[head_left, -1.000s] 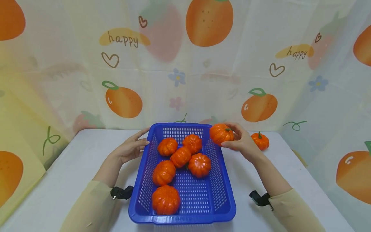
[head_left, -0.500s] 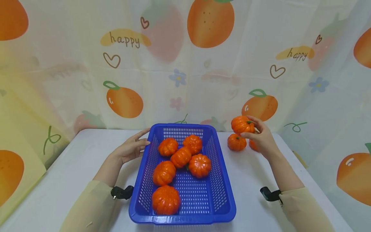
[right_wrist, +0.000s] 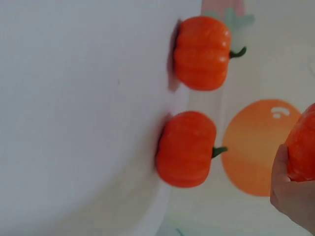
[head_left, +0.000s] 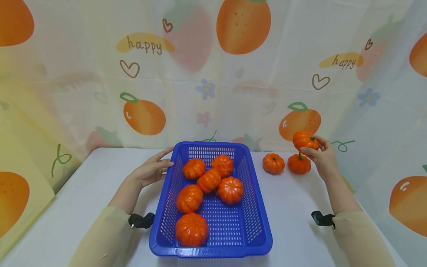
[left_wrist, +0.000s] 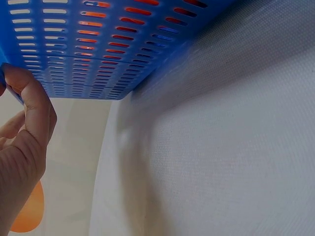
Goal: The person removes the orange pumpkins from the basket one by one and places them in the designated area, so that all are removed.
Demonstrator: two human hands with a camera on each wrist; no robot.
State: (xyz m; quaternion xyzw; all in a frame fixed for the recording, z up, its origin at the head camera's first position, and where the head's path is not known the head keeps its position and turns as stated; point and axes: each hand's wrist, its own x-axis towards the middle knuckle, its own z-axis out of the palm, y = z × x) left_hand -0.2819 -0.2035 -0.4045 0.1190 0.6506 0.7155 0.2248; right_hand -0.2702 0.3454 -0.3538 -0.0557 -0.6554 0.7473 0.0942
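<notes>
My right hand holds a small orange toy pumpkin between thumb and fingers, raised above the table at the back right. Its green stem points towards the right. Just below it stands another pumpkin, stem up, partly overlapped by the thumb; a third pumpkin is to the left of that one. My left hand grips the left rim of a blue plastic basket, and the left wrist view shows a bent finger at the rim. Several pumpkins lie inside the basket.
A white table bears everything. Behind it hangs a pale curtain printed with fruit, hearts and words. Black straps with small devices circle both wrists.
My right hand has carried the pumpkin from over the basket's right rim rightwards, past one standing pumpkin to above the other. The left hand and the basket have stayed in place.
</notes>
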